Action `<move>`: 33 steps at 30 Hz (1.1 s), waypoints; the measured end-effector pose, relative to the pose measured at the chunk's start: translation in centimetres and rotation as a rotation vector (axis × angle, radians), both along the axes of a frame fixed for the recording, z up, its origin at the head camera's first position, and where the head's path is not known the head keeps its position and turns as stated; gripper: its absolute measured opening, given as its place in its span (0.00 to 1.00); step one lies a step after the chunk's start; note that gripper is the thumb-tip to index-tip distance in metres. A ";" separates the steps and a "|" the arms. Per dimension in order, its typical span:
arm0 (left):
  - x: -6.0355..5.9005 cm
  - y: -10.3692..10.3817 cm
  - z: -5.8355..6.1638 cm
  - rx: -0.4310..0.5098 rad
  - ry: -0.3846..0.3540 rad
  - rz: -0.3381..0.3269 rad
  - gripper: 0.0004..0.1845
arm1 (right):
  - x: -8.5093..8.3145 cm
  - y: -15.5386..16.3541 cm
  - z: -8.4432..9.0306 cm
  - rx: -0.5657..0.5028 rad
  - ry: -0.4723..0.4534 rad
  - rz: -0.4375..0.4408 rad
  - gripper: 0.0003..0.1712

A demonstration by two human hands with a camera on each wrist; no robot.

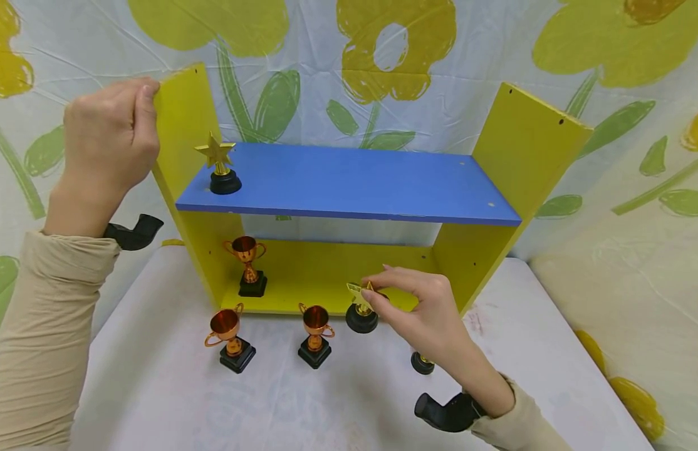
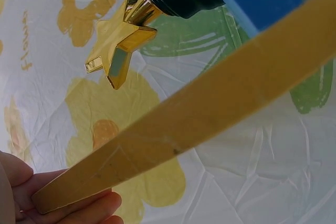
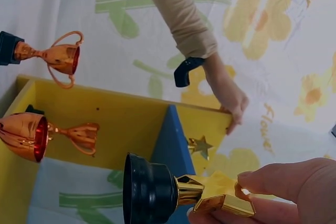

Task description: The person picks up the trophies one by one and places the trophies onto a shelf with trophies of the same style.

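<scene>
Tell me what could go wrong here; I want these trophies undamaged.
The right hand only pinches the star trophy by its star top, so the heavy black base could swing or slip. Two cup trophies stand just in front of the shelf; a low pass might topple them.

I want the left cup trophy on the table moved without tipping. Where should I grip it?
Pinch the left cup by the thin stem between bowl and black base, coming from the front. It stands upright, the two side handles stick out left and right, and the front is free. From above, the wide bowl would block the fingers.
</scene>
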State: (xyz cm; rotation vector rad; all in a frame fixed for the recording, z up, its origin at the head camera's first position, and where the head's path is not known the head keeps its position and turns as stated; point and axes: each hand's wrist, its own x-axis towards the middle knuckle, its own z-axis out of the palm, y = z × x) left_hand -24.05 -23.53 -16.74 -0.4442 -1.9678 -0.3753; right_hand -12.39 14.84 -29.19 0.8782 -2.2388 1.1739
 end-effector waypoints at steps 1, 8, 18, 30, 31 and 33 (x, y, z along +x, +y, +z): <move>0.0 0.0 0.0 0.000 -0.001 0.001 0.22 | 0.0 0.0 0.1 -0.003 -0.001 0.002 0.09; 0.0 0.0 0.0 0.002 -0.003 0.002 0.22 | 0.2 -0.3 0.6 -0.012 -0.042 -0.009 0.09; -0.2 0.0 -0.2 0.007 0.011 -0.008 0.22 | 0.2 -0.6 1.4 -0.001 -0.011 0.006 0.10; 0.0 0.1 -0.1 0.012 0.004 -0.009 0.22 | -0.1 -0.9 2.3 -0.012 0.007 0.031 0.09; 0.0 0.1 -0.1 0.013 0.006 -0.009 0.22 | -0.2 -0.9 2.3 -0.012 0.009 0.033 0.09; 0.0 0.1 -0.1 0.016 0.009 -0.009 0.21 | -0.2 -1.0 2.5 -0.011 0.014 0.033 0.09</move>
